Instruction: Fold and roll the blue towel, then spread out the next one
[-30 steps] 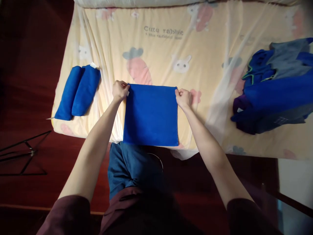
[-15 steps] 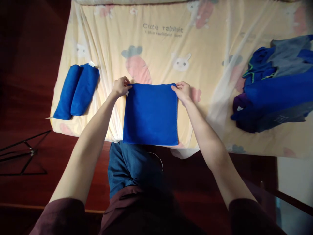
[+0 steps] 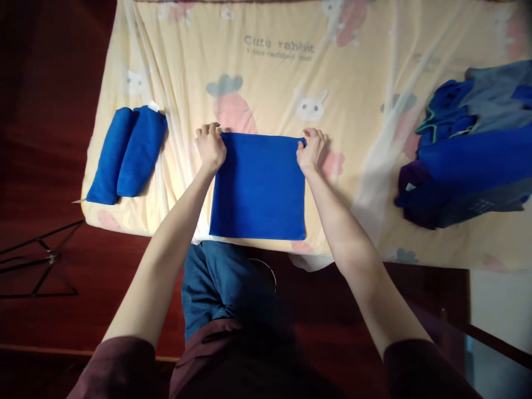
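Blue cloth: lower middle of the frame, flat, smooth and nearly square, plain deep blue, its edges fairly straight.
Bedsheet: pale yellow with rabbits and carrots, beneath it.
Clothes pile: right side, rumpled blue, grey and purple.
Blue rolls: left side, two side by side.
My left hand: fingers loosely curled at the cloth's upper-left corner; I cannot tell if it grips.
My right hand: partly open at the upper-right corner, thumb and fingers apart.

Dim corners, brighter mid-frame; soft shadows; right edge blurred.
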`<move>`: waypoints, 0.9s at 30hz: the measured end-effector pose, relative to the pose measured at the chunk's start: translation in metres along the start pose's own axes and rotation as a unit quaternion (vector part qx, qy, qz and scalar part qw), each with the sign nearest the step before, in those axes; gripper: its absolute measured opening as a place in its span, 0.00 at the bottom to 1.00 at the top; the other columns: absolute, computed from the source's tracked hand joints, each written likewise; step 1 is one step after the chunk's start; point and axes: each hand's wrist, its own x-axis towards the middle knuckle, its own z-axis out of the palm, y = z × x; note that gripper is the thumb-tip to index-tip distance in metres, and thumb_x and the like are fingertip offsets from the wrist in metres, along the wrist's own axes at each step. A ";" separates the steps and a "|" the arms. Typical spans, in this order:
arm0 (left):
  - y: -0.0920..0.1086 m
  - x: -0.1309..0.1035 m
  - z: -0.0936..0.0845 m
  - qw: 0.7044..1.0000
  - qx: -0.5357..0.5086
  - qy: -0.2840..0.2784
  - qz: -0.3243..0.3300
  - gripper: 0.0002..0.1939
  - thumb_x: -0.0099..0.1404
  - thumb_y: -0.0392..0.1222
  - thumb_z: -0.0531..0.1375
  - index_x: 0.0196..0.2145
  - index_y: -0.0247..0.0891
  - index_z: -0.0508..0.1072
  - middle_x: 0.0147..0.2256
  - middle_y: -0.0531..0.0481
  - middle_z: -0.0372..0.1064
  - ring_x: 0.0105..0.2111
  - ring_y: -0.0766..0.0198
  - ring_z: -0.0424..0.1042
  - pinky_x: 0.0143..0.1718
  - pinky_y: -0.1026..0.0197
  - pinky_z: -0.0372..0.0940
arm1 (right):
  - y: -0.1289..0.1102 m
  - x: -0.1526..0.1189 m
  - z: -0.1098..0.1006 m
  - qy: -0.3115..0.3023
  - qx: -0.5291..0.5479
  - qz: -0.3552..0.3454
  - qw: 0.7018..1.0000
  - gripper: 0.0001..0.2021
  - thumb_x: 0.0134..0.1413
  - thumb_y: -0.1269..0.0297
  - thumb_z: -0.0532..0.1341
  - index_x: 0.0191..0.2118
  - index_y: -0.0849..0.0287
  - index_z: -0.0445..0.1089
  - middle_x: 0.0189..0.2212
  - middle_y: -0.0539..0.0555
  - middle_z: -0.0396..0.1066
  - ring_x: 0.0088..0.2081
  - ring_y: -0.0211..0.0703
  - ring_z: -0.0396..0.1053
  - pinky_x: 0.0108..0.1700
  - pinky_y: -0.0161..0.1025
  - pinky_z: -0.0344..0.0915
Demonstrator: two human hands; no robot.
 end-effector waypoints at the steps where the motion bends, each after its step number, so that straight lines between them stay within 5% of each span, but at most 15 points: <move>1: 0.012 -0.008 -0.002 1.000 0.024 -0.004 0.019 0.19 0.76 0.46 0.53 0.59 0.38 0.70 0.63 0.35 0.67 0.68 0.43 0.60 0.70 0.38 0.54 | -0.010 -0.006 -0.002 -0.010 -0.030 -0.025 0.999 0.20 0.73 0.56 0.55 0.60 0.63 0.70 0.61 0.67 0.69 0.66 0.60 0.64 0.68 0.70 0.59; 5: 0.049 -0.043 0.007 0.985 0.077 -0.103 0.117 0.27 0.77 0.50 0.50 0.67 0.36 0.66 0.71 0.38 0.55 0.75 0.45 0.46 0.75 0.38 0.41 | -0.050 -0.037 -0.003 -0.117 -0.074 -0.134 0.981 0.25 0.74 0.59 0.50 0.71 0.61 0.60 0.73 0.64 0.56 0.74 0.58 0.50 0.74 0.68 0.47; 8: 0.047 -0.057 0.024 0.979 0.087 -0.145 0.113 0.33 0.77 0.56 0.48 0.70 0.33 0.62 0.73 0.37 0.51 0.76 0.46 0.42 0.76 0.39 0.38 | -0.058 -0.059 0.000 -0.184 -0.084 -0.163 0.966 0.29 0.74 0.56 0.48 0.73 0.62 0.56 0.74 0.62 0.53 0.76 0.55 0.47 0.76 0.64 0.43; 13: 0.014 -0.050 0.031 0.989 0.088 -0.109 0.038 0.40 0.75 0.61 0.48 0.73 0.28 0.57 0.75 0.35 0.45 0.76 0.46 0.38 0.76 0.40 0.35 | -0.028 -0.064 -0.003 -0.152 -0.119 -0.089 0.977 0.34 0.75 0.49 0.44 0.76 0.65 0.49 0.76 0.63 0.47 0.77 0.55 0.42 0.77 0.64 0.39; 18: 0.007 -0.053 0.009 0.993 0.090 -0.081 0.000 0.42 0.75 0.62 0.48 0.73 0.25 0.54 0.74 0.32 0.45 0.76 0.44 0.37 0.76 0.36 0.32 | -0.030 -0.061 -0.005 -0.112 -0.148 -0.045 0.982 0.35 0.75 0.49 0.42 0.76 0.69 0.48 0.76 0.68 0.47 0.77 0.60 0.41 0.75 0.70 0.37; 21: 0.027 -0.088 -0.013 0.989 0.115 -0.087 0.037 0.40 0.76 0.58 0.48 0.73 0.23 0.54 0.75 0.32 0.41 0.77 0.44 0.33 0.76 0.37 0.30 | -0.061 -0.088 -0.015 -0.109 -0.156 -0.074 0.979 0.35 0.75 0.51 0.43 0.76 0.70 0.46 0.76 0.67 0.43 0.78 0.61 0.37 0.75 0.73 0.33; 24: 0.051 -0.150 -0.033 0.978 0.131 -0.128 0.102 0.37 0.78 0.55 0.45 0.74 0.25 0.53 0.76 0.36 0.39 0.77 0.48 0.32 0.77 0.41 0.33 | -0.089 -0.146 -0.035 -0.150 -0.134 -0.152 0.968 0.33 0.76 0.53 0.43 0.77 0.68 0.46 0.77 0.63 0.42 0.78 0.55 0.36 0.77 0.64 0.34; 27: 0.060 -0.218 -0.051 0.969 0.138 -0.169 0.113 0.36 0.79 0.55 0.43 0.75 0.29 0.52 0.75 0.39 0.41 0.76 0.50 0.36 0.76 0.42 0.39 | -0.091 -0.210 -0.057 -0.193 -0.108 -0.184 0.958 0.33 0.76 0.52 0.44 0.77 0.64 0.46 0.77 0.60 0.44 0.78 0.51 0.40 0.78 0.57 0.37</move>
